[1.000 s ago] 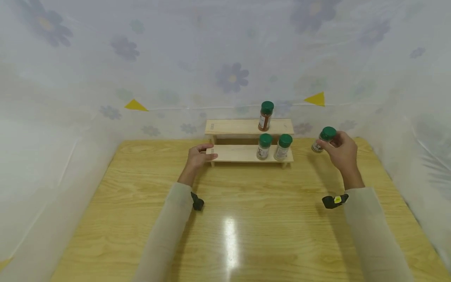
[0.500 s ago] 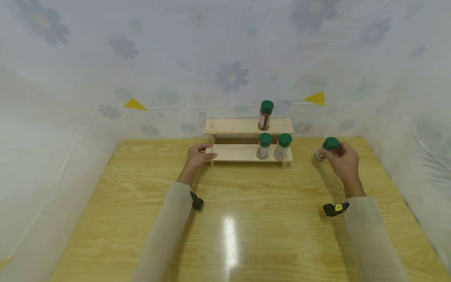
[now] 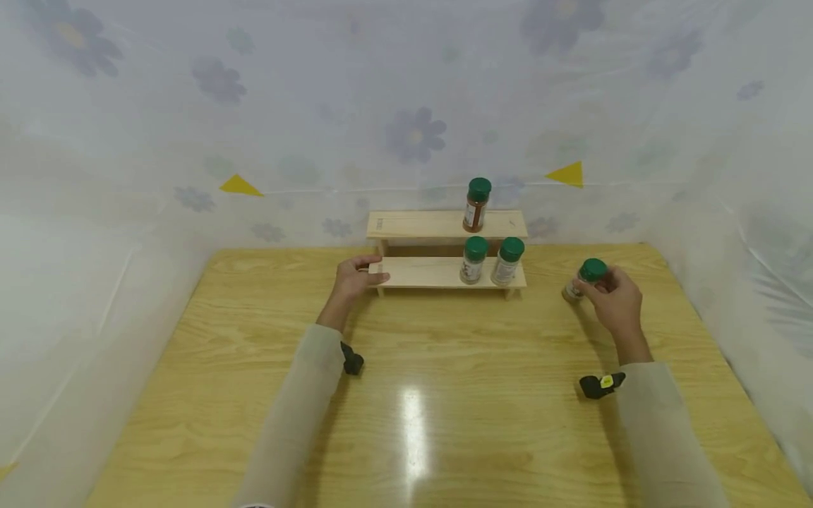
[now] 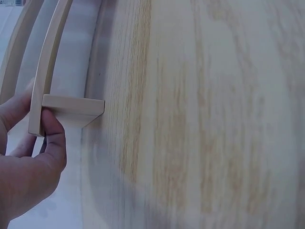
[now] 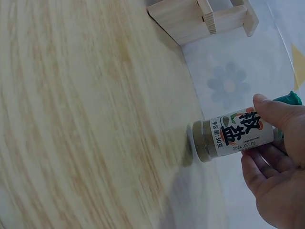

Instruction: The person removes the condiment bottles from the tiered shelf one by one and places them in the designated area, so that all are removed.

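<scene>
My right hand (image 3: 617, 302) grips a spice jar (image 5: 233, 133) with a green cap and a printed white label, holding it upright to the right of the rack. In the right wrist view the jar's base is right at the tabletop. My left hand (image 3: 353, 279) pinches the left end of the lower board of a two-tier wooden rack (image 3: 419, 272), thumb on one face and fingers on the other. On that lower board, toward the right, stand two green-capped jars, a left one (image 3: 473, 261) and a right one (image 3: 507, 262). A jar with reddish contents (image 3: 476, 204) stands on the upper board.
The rack stands at the back of the wood-grain table (image 3: 495, 423), close to a flower-patterned curtain (image 3: 317, 85). Two yellow triangles, a left one (image 3: 241, 185) and a right one (image 3: 567, 174), mark the curtain. Each wrist carries a small black camera.
My right hand has brought its jar down and toward me, to the table's surface right of the rack. The left hand keeps its hold on the lower board.
</scene>
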A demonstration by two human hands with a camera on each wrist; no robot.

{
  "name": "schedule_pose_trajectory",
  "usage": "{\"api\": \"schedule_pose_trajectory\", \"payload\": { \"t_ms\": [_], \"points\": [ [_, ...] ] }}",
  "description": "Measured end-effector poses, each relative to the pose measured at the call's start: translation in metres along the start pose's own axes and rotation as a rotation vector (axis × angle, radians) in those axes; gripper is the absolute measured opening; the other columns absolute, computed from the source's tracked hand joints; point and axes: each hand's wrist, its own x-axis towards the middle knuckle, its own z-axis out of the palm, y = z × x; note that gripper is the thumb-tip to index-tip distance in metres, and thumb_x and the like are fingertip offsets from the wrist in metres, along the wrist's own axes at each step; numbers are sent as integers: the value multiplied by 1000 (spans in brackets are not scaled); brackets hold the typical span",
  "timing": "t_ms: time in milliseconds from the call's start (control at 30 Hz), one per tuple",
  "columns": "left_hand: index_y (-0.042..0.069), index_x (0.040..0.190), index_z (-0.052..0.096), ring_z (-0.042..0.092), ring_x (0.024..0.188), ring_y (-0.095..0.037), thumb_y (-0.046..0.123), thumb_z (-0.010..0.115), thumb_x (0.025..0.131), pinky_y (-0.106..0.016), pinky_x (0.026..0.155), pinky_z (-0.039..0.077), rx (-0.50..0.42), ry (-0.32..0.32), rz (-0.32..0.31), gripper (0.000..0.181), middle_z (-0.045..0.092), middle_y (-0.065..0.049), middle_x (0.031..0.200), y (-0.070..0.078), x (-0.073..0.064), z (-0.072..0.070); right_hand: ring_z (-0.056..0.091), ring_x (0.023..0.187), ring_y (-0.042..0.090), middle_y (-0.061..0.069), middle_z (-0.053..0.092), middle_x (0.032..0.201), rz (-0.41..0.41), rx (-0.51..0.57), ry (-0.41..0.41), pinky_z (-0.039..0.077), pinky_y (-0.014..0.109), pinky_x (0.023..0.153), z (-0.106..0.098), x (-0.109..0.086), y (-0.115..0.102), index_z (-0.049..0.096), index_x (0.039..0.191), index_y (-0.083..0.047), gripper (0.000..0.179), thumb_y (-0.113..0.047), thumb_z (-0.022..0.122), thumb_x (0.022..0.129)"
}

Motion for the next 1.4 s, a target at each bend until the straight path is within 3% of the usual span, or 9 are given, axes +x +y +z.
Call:
{"api": "schedule_pose_trajectory", "payload": {
  "t_ms": [233,400,533,633,733,1000,1167,1400],
  "points": [
    [6,123,62,38,131,-29,7,77,78,-42,104,42,9,7,25,48,43,-11,141,-9,5,1,43,96,-13,3,54,118,5,-8,-15,48,30,94,2,-3,4,48,132,0,61,-40,64,89],
    [7,124,62,37,131,-30,9,78,78,-41,102,43,26,7,14,49,43,-12,142,-9,5,2,48,100,-5,7,54,121,5,-12,-13,49,26,92,2,-4,5,48,132,0,61,-40,64,89],
    [7,124,62,35,134,-30,6,77,78,-42,105,41,7,-1,-22,48,40,-12,145,3,-4,2,55,110,15,11,54,123,7,-28,-18,49,31,95,1,-4,3,47,133,-1,62,-41,64,89],
    [5,124,61,35,135,-30,4,76,79,-43,106,40,-8,-13,-40,47,40,-11,145,12,-12,3,53,119,30,13,53,126,18,-25,-28,47,36,98,0,-3,1,46,135,0,64,-42,64,89],
    [5,125,61,36,134,-29,4,75,80,-42,106,40,-5,-24,-38,47,40,-10,145,14,-14,3,49,123,37,17,51,129,26,-21,-39,46,40,100,-1,-2,-1,44,137,1,67,-42,64,89],
    [6,123,62,38,131,-28,5,76,79,-41,102,43,-23,-21,-19,47,40,-8,145,2,-3,3,42,131,40,25,43,141,29,23,-68,39,45,106,-7,0,-4,36,144,-1,74,-41,64,88],
    [9,122,63,41,128,-27,8,77,79,-40,100,44,-7,-11,1,45,41,-6,145,-6,3,3,41,133,36,22,41,144,18,55,-25,37,41,109,-10,2,-11,34,146,-5,75,-42,65,88],
    [9,123,62,44,124,-27,7,76,80,-39,97,46,2,-9,3,46,43,-6,142,-5,3,0,47,128,22,16,48,139,-47,94,55,36,35,110,-9,12,-26,40,143,-9,71,-39,69,85]
  ]
}}
